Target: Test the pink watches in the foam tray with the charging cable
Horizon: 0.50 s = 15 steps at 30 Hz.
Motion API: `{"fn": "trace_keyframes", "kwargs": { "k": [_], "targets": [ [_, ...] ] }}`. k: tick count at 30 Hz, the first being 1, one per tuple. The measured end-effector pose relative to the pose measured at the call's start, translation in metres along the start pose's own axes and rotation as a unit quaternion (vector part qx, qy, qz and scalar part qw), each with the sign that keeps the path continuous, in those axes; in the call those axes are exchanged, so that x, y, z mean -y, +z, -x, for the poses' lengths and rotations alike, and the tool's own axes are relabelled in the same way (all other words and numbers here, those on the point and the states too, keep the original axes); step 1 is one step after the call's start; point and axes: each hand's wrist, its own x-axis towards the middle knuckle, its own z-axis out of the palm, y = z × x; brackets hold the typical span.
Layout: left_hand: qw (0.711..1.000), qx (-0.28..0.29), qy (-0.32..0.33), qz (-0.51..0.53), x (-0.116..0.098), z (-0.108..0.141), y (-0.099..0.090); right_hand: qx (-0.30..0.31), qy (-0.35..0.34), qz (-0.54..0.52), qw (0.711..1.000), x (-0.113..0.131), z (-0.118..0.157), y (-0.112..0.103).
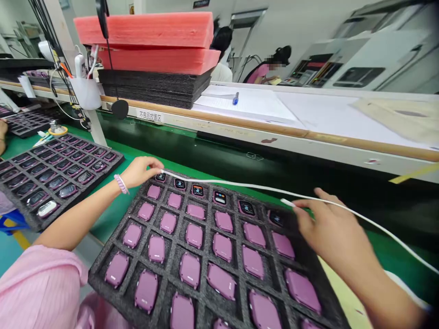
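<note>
A black foam tray [202,219] with a grid of pockets lies tilted before me, full of purple smartwatch bodies without straps. Most rest with the plain purple back [223,246] up; those in the far row show dark or lit screens [220,197]. My left hand [142,171] is closed at the tray's far left corner, pinching the tip of a white cable [240,183] over a watch there. This cable runs along the far row and off to the right. My right hand [331,224], above the far right corner, pinches a white plug [287,202]; its lead is hidden by the hand.
Another foam tray of watches [58,167] sits on the green bench at left. Behind runs a raised shelf [219,123] with red foam blocks [147,29], black foam sheets [154,84], papers and a blue pen [235,98]. A cup of tools [85,91] hangs at the post. People sit beyond.
</note>
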Motion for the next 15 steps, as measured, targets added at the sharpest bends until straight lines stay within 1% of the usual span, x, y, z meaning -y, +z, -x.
{"fn": "trace_keyframes", "kwargs": {
  "k": [2,3,6,8,10,12,15],
  "targets": [
    [0.995,0.067,0.004,-0.079,0.007,0.024,0.000,-0.006,-0.029,0.014,0.999,-0.009,0.019,-0.007],
    [0.990,0.092,0.012,-0.106,0.010,0.033,0.003,0.004,-0.044,0.021,0.999,-0.011,0.028,-0.010],
    [0.979,0.125,0.039,-0.155,0.017,0.048,0.010,0.021,-0.060,0.014,0.998,-0.009,0.051,-0.018],
    [0.970,0.141,0.053,-0.191,0.019,0.049,0.011,0.038,-0.056,-0.019,0.998,-0.002,0.060,-0.024],
    [0.953,0.158,0.075,-0.247,0.018,0.044,0.008,0.072,-0.045,-0.050,0.995,0.003,0.065,-0.029],
    [0.926,0.166,0.109,-0.322,0.011,0.038,0.006,0.103,-0.035,-0.055,0.993,0.007,0.067,-0.034],
    [0.875,0.194,0.149,-0.418,-0.003,0.030,0.008,0.132,-0.049,-0.035,0.989,0.010,0.069,-0.040]
  ]
}}
